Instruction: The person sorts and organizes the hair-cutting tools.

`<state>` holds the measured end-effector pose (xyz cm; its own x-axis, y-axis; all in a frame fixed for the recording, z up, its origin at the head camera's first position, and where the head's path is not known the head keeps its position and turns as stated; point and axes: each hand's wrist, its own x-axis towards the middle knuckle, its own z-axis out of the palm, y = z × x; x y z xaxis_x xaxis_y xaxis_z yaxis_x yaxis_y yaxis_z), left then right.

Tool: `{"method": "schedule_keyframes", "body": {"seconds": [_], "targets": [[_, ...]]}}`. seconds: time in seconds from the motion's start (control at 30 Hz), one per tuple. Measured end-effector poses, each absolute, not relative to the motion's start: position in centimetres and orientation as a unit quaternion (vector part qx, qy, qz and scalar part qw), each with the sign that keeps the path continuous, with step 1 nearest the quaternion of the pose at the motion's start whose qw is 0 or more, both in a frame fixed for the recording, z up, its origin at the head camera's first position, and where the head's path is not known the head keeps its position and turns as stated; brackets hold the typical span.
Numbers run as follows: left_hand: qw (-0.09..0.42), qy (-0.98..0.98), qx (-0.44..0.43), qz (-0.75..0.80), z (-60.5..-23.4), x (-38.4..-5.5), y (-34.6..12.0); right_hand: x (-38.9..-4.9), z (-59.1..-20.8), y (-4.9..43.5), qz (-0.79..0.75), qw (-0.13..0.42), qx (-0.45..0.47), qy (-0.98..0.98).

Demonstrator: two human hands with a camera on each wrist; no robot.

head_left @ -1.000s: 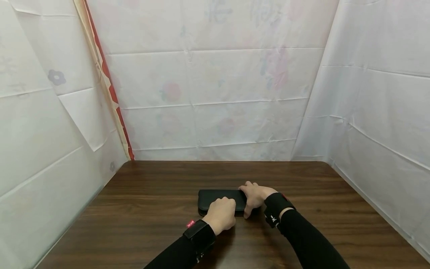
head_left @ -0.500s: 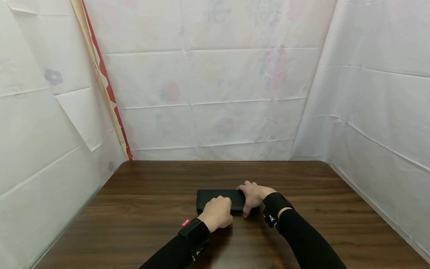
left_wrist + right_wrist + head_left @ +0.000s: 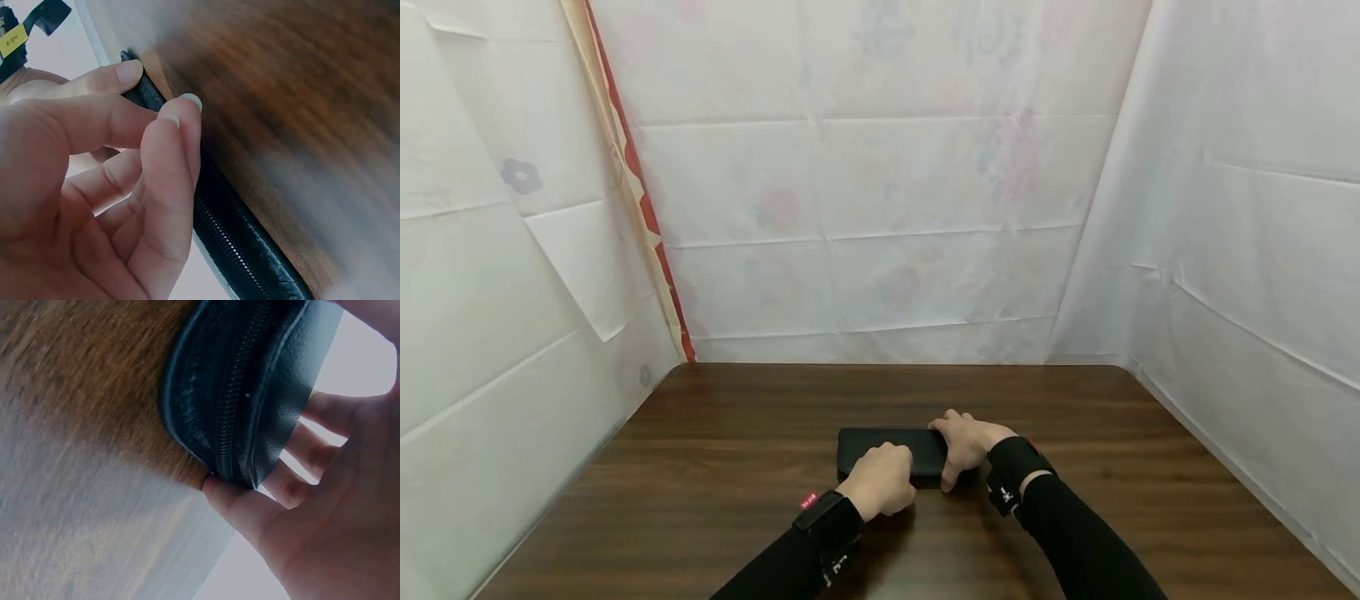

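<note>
A black leather-look zip case (image 3: 868, 437) lies flat on the wooden table, its long zipped side towards me. My left hand (image 3: 878, 481) is at the middle of that near side. In the left wrist view, its thumb and fingers pinch together right at the zip (image 3: 225, 240); the zipper pull is hidden between them. Zip teeth run on from there towards the case's left end. With my right hand (image 3: 966, 446) I grip the case's right end, thumb (image 3: 240, 506) low on the near corner and fingers over the far side, as the right wrist view shows.
The brown wooden table (image 3: 760, 417) extends around the case on all sides. White sheeting (image 3: 865, 192) hangs behind the table, with more at left and right. A red and cream strip (image 3: 643, 204) runs down the back left corner. Both wrists wear black straps.
My left hand has slid a little to the left along the case's near side, still pinching. The right hand keeps its grip on the right end, and the case stays in place.
</note>
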<state>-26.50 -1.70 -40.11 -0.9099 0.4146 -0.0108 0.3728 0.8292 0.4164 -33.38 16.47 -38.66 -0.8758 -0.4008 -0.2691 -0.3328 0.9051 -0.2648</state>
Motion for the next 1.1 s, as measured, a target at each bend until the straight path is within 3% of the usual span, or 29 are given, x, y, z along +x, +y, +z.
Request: {"method": "schedule_keyframes", "body": {"seconds": [0.47,1.1], "targets": [[0.031,0.962,0.216,0.167,-39.9,-26.06,-1.42,-33.16,-38.85,16.73,-0.107,0.16,-0.187,0.963],[0.05,0.958,0.206,0.194,-39.96,-26.15,-2.16,-33.2,-38.63,16.55,-0.11,0.162,-0.192,0.962]]}}
